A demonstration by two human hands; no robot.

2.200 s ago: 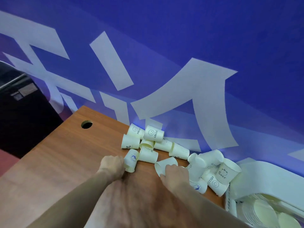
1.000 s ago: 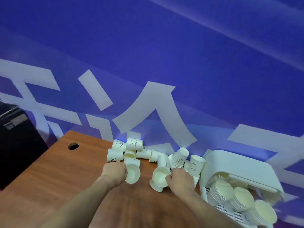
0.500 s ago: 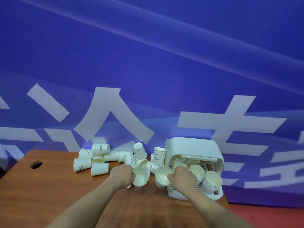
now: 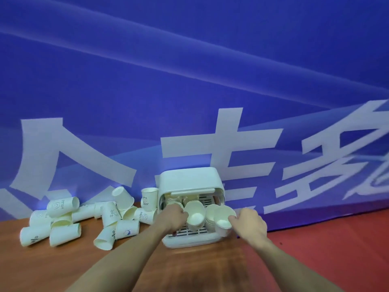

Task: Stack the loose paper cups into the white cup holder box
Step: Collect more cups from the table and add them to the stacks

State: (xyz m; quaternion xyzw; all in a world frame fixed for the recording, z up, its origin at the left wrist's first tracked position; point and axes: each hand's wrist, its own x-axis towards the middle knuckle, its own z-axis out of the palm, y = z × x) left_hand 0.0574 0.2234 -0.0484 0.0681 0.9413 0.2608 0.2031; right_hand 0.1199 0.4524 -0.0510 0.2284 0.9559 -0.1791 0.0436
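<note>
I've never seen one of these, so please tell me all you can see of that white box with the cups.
The white cup holder box looks like smooth plastic with rounded corners. It sits on the wooden table against the blue banner, its front open over a slotted tray. Stacks of paper cups lie inside. The left hand and right hand each hold a cup at its opening.

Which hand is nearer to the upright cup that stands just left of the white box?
Left. The left hand holds a cup at the white box's left front, just below and right of the upright cup. The right hand is at the box's right front, farther away.
</note>
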